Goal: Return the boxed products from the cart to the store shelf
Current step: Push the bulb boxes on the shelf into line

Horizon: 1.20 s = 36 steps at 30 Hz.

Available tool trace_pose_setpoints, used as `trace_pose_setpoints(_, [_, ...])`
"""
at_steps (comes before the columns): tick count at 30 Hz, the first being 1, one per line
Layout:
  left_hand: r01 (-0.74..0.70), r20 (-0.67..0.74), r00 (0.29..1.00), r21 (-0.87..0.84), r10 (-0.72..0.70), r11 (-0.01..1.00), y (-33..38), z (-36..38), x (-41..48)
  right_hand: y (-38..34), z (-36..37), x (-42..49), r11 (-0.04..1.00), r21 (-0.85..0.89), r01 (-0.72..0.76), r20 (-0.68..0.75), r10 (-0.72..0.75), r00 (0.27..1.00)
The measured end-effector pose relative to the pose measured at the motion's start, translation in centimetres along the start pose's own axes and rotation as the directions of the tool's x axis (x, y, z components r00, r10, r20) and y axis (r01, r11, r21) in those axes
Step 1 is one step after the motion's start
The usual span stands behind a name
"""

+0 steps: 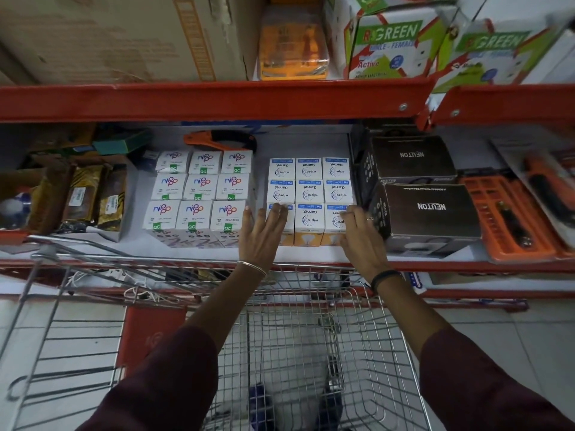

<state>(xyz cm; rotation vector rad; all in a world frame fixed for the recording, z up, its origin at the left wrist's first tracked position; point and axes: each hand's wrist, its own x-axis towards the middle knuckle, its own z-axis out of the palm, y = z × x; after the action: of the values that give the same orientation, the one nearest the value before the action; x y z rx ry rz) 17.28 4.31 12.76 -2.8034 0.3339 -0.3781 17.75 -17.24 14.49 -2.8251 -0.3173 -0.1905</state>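
A block of white and orange Wipro Garnet bulb boxes (309, 194) stands on the red-edged store shelf (311, 253), three wide and three deep. My left hand (261, 231) lies flat with spread fingers on the front left box. My right hand (357, 234) rests on the front right box, fingers apart. Neither hand grips a box. Left of them stands a block of white Nippo boxes (199, 194). The wire cart (311, 353) sits below the shelf between my arms, and I see no boxes in its basket.
Black Neuton boxes (426, 209) stand right of the Wipro block, with orange tool sets (510, 222) beyond. Brown packets (84, 197) lie at the left. An orange and black tool (221, 140) lies behind the boxes. The upper shelf holds cartons and R-Green boxes (392, 42).
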Motion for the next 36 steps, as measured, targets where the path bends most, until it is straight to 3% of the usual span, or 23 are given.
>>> trace_pose_setpoints(5, [0.054,0.009,0.999,-0.173,-0.053,0.983,0.5,-1.8,-0.7,-0.7,-1.9,-1.1,0.999,0.032,-0.013,0.012,0.013,1.0])
trace_pose_setpoints(9, [-0.058,-0.119,0.993,-0.478,0.002,0.877,3.0,-5.6,0.3,1.1,-5.9,-3.3,0.979,0.171,-0.116,-0.187,0.147,0.971])
trace_pose_setpoints(11, [-0.069,-0.131,0.991,-0.697,-0.032,0.714,5.2,-7.6,1.3,3.6,-7.6,-4.0,0.952,0.22,-0.215,-0.257,0.269,0.928])
trace_pose_setpoints(14, [0.052,0.039,0.998,-0.925,-0.043,0.377,9.4,-10.0,2.9,8.0,-9.3,-4.4,0.922,0.18,-0.343,-0.297,0.383,0.874])
trace_pose_setpoints(17, [0.241,0.241,0.97,-0.949,-0.026,0.201,13.2,-10.6,4.8,11.4,-9.9,-4.1,0.864,0.183,-0.469,-0.2,0.5,0.843])
trace_pose_setpoints(19, [0.338,0.338,0.941,-0.929,-0.027,0.148,15.0,-10.8,5.9,12.9,-9.8,-3.8,0.83,0.254,-0.497,-0.083,0.531,0.844])
trace_pose_setpoints(26, [0.415,0.414,0.909,-0.894,-0.043,0.17,16.7,-10.5,6.3,15.3,-9.7,-3.6,0.77,0.394,-0.501,0.071,0.518,0.852])
trace_pose_setpoints(36, [0.396,0.409,0.912,-0.867,-0.021,0.303,16.9,-11.7,5.2,14.9,-10.1,-4.8,0.806,0.348,-0.479,0.059,0.492,0.869])
